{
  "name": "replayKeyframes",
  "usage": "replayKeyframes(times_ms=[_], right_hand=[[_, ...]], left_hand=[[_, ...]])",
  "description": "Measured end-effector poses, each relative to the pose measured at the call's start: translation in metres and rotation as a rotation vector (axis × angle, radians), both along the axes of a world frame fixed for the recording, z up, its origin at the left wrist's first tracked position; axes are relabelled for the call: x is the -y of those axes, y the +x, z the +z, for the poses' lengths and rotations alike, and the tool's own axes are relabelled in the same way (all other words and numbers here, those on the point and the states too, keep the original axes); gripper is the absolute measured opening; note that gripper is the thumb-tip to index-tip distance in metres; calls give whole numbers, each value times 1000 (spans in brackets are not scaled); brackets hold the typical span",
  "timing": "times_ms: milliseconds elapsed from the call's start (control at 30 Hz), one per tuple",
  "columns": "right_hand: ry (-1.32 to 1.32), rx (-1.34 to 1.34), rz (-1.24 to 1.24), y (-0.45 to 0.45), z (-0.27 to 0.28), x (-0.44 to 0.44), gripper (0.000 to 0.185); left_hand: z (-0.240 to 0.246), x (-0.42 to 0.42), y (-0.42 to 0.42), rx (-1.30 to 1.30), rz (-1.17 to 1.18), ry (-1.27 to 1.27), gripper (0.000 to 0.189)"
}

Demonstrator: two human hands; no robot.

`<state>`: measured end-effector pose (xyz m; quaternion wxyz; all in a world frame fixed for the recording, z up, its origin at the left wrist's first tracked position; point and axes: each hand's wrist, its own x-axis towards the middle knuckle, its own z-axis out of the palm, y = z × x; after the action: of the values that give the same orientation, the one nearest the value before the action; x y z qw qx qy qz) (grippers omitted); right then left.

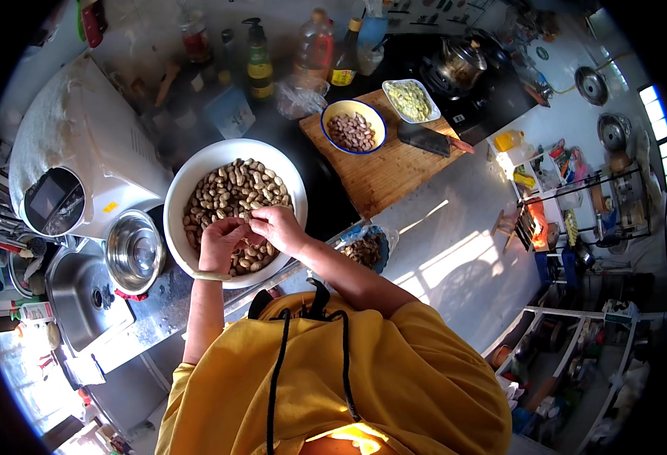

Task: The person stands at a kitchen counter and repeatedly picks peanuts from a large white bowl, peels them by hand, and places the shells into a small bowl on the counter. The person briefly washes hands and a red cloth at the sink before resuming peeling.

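Unshelled peanuts (237, 182) fill much of a large white basin (177, 199) before me. Over the basin, my left hand (220, 242) and my right hand (279, 227) meet fingertip to fingertip, pinching a peanut (246, 216) that the fingers partly cover. A bracelet rings my left wrist. Beyond the basin to the right, a yellow enamel bowl (328, 114) with a blue rim holds shelled peanuts (350, 131). Below my right forearm, a blue bin (384, 250) lined with a plastic bag contains peanut shells (362, 250).
A wooden cutting board (356, 187) carries the enamel bowl, a cleaver (424, 139) and a white dish (387, 91) of pale yellow-green food. Left are a white appliance (117, 165), a steel bowl (134, 250) and a sink (77, 301). Bottles (259, 62) and a kettle (461, 62) stand behind.
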<state>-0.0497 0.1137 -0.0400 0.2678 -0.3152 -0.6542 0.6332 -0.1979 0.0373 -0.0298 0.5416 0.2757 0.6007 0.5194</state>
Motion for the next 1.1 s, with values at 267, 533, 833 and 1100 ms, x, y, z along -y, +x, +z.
replayKeyframes(times_ms=[267, 533, 833, 1100], right_hand=[[-56, -63, -67, -5, 1, 8, 13], [-18, -101, -247, -16, -46, -4, 15], [-695, -315, -118, 3, -10, -7, 18], [-548, -183, -145, -3, -15, -7, 18]], left_hand=[[-4, -4, 12, -154, 138, 47, 5], [-8, -6, 12, 136, 242, 72, 8], [-9, -3, 6, 108, 180, 58, 4], [-7, -1, 16, -320, 185, 347, 9]])
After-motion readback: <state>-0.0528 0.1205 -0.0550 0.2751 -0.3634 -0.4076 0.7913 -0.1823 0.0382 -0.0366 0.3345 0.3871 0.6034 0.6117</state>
